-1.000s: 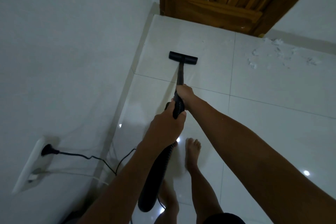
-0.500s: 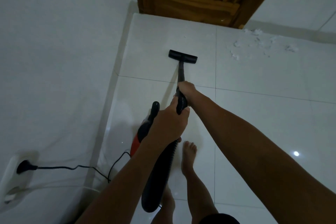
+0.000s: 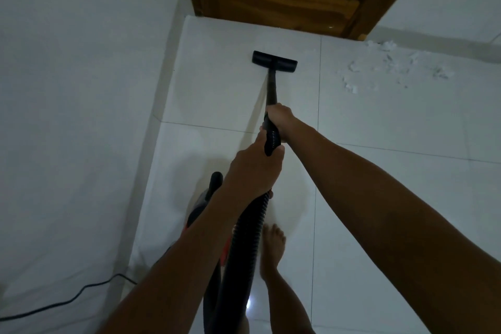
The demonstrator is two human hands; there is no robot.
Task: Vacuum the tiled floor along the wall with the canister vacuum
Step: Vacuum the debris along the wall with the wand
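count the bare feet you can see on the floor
1. A bare foot stands on the tiled floor just right of the vacuum hose, below the hands. A second foot may be hidden behind the hose and the left forearm.

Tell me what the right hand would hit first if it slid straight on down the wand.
The right hand on the black vacuum wand would probably meet the flat black floor nozzle first. Past that lies bare white tile, then the brown wooden door.

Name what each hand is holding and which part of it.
Both grip the vacuum wand: the right hand holds its upper shaft, and the left hand holds just behind it, where the ribbed hose joins.
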